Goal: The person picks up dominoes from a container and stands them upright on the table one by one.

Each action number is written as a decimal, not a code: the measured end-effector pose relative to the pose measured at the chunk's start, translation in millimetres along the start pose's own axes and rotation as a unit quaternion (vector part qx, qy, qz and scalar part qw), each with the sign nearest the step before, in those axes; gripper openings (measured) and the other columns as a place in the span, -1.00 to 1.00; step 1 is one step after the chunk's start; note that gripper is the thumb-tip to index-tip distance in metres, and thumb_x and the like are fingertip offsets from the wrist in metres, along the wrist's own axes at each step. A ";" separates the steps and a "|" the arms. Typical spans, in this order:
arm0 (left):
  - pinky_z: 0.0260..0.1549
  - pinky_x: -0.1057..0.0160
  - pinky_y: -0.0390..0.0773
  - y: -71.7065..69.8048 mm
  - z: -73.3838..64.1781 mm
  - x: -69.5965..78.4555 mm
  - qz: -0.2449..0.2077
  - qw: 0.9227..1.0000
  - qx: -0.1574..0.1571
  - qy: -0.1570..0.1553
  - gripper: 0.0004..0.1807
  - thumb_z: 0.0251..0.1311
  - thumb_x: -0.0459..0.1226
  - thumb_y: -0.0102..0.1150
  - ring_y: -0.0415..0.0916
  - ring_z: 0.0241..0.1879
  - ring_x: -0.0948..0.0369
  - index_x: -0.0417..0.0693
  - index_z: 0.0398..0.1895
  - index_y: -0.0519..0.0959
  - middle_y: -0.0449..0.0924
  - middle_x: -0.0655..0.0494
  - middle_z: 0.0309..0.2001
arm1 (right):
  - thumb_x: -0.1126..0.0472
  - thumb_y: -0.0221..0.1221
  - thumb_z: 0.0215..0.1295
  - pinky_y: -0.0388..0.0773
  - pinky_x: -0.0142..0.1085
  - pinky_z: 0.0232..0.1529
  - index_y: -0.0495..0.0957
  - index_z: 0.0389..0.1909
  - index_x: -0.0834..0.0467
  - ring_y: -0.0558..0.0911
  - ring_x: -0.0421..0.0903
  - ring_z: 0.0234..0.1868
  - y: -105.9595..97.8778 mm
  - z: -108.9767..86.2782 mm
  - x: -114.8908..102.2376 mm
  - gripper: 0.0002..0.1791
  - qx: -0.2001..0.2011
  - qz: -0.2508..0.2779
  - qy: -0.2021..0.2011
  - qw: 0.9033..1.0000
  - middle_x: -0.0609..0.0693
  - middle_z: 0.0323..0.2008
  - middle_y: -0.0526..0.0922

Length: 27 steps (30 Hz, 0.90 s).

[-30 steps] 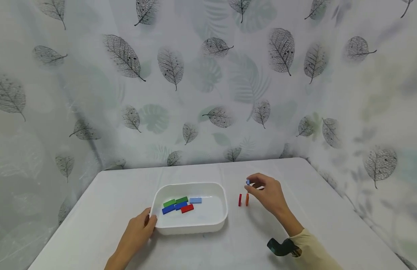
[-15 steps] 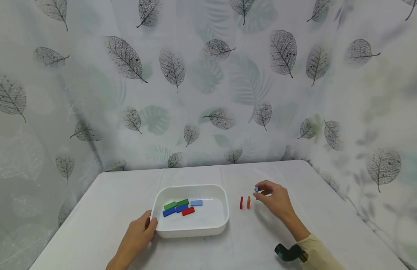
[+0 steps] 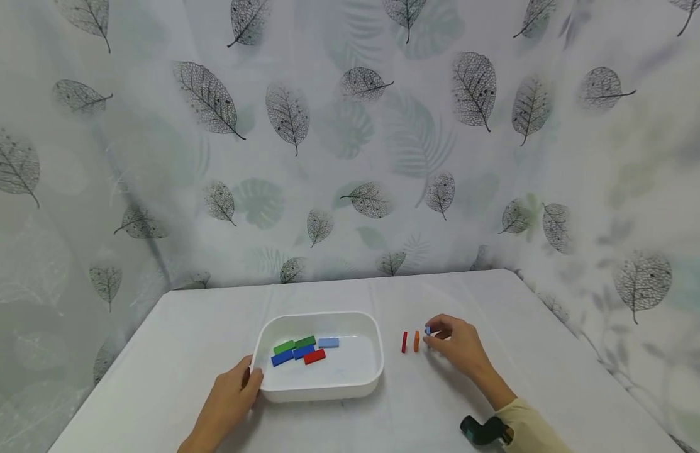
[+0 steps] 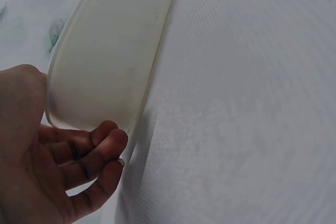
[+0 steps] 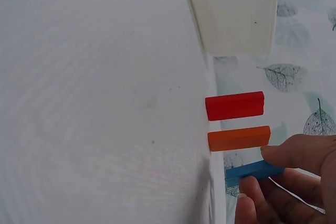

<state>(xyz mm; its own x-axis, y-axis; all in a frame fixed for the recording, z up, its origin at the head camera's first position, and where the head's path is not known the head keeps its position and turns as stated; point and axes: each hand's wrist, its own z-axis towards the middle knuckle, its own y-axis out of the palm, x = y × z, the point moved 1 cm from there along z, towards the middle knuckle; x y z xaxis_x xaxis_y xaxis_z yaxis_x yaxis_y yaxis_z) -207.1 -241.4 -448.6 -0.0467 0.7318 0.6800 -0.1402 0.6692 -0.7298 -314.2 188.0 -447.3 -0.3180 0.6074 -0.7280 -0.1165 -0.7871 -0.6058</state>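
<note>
My right hand pinches a light blue block between thumb and fingers. It holds the block beside an orange block, with a narrow gap between them. Left of the orange one, a red block also stands upright on the table. My left hand grips the left front corner of a white plastic tray, its thumb over the rim. In the left wrist view the fingers curl against the outside of the tray wall.
Inside the tray lie several blocks: green, blue, a red block and a light blue block. A white cloth covers the table. Leaf-printed curtains surround the far edge and the sides.
My right hand first shifts right, away from the red and orange blocks, then lowers the light blue block down beside the orange one. My left hand keeps its grip on the tray.
</note>
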 end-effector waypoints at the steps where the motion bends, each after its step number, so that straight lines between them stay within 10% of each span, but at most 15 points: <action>1: -0.49 0.21 0.46 -0.5 -0.2 0.5 0.000 1.000 0.001 0.002 -0.55 0.51 -0.23 -0.02 0.41 -0.49 0.20 -0.32 0.31 0.47 0.48 0.16 -0.51 | 0.34 0.46 0.17 0.56 -0.19 -0.28 0.70 -0.15 0.19 0.70 -0.08 -0.27 0.0 -0.6 -0.4 -0.77 0.000 0.001 0.003 1.000 -0.03 -0.27 0.76; 27: -0.49 0.21 0.46 -1.6 -1.9 2.1 0.004 1.000 0.005 0.010 -0.54 0.52 -0.23 -0.03 0.42 -0.49 0.20 -0.34 0.33 0.46 0.48 0.17 -0.51 | 0.39 0.45 0.15 0.61 -0.17 -0.19 0.67 -0.18 0.19 0.69 -0.09 -0.25 3.5 -1.6 13.3 -0.77 -0.041 0.003 0.027 0.999 -0.06 -0.28 0.71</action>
<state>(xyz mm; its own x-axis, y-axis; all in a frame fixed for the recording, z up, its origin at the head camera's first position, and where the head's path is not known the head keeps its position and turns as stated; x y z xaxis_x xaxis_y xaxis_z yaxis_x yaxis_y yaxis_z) -205.0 -240.6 -446.1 -0.0280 0.7394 0.6726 -0.1495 0.6622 -0.7342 -317.4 193.5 -459.6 -0.2673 0.6101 -0.7459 -0.0363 -0.7799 -0.6249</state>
